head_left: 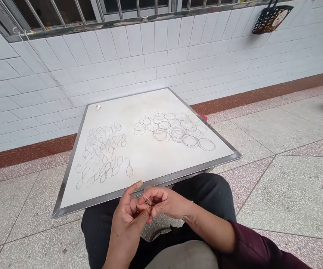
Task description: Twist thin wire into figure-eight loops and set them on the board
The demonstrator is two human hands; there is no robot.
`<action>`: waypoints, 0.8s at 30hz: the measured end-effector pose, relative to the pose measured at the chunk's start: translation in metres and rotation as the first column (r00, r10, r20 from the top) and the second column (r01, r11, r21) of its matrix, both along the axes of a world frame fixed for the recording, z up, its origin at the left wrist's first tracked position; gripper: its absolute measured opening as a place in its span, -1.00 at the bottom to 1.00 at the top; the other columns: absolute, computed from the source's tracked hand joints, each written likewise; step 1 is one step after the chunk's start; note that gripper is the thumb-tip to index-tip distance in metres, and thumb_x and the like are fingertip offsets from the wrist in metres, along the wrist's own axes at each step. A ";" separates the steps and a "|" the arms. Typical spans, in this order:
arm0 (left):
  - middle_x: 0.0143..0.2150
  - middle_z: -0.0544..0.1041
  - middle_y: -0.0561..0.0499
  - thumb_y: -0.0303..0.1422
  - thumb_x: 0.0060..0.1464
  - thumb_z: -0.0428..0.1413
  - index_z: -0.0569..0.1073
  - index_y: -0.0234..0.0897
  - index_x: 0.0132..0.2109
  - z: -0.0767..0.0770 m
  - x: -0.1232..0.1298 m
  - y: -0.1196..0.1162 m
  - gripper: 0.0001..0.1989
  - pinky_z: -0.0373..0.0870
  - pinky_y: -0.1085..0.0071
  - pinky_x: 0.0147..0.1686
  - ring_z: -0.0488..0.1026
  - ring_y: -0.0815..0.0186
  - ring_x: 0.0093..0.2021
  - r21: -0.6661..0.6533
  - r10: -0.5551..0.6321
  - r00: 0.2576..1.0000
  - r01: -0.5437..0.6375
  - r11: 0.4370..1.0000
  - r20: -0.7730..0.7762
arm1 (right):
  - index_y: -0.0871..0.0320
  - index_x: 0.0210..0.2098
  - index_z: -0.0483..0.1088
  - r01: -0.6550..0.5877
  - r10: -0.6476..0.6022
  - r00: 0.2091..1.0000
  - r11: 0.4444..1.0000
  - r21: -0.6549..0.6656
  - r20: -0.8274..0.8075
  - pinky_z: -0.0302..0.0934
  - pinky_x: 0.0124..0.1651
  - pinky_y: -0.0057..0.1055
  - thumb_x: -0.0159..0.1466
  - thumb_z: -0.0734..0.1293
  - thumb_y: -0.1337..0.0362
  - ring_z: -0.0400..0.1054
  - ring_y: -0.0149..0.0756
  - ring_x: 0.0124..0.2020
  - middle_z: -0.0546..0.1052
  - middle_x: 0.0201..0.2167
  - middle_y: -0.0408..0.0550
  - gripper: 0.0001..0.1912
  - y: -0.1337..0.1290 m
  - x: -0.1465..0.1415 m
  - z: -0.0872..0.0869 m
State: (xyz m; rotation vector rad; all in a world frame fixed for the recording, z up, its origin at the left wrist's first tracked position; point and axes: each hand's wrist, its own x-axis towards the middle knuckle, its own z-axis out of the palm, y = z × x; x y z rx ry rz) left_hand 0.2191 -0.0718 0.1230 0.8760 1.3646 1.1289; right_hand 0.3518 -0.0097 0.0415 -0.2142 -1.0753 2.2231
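You've got the thin wire piece [147, 200] pinched between the fingertips of both your left hand [133, 220] and right hand [161, 203], fingers curled in, right at the near edge of the bench [122, 112] and over your lap. On the bench, the twisted wire loops [102, 153] sit toward the left side and the round wire rings [175, 130] overlap toward the right, with a tiny white-and-red item [98, 107] at its far left corner.

White table [127, 101], twisted loops [102, 149], round loops [175, 129]
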 end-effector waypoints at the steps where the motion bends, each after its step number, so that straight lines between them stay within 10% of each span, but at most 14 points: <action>1: -0.55 0.39 0.20 -0.28 -0.11 0.30 0.37 -0.21 0.16 0.002 0.000 0.000 -0.35 0.37 0.40 -0.39 0.36 0.39 -0.51 -0.003 -0.007 1.000 0.007 1.000 0.005 | 0.18 -0.13 0.48 -0.004 0.004 1.000 1.000 -0.010 -0.004 0.31 -0.22 -0.37 0.08 0.56 0.26 0.44 -0.40 -0.41 0.50 -0.40 -0.17 -0.62 0.000 0.000 0.000; 24: -0.51 0.47 0.11 -0.26 -0.12 0.33 0.46 -0.28 0.06 -0.016 -0.014 0.005 -0.45 0.26 0.49 -0.54 0.36 0.36 -0.49 -0.048 -0.069 0.997 0.070 0.996 0.016 | 0.18 -0.20 0.46 -0.011 -0.017 0.984 0.988 0.152 0.180 0.25 -0.25 -0.49 0.09 0.54 0.34 0.36 -0.50 -0.38 0.44 -0.38 -0.21 -0.70 0.008 0.018 0.011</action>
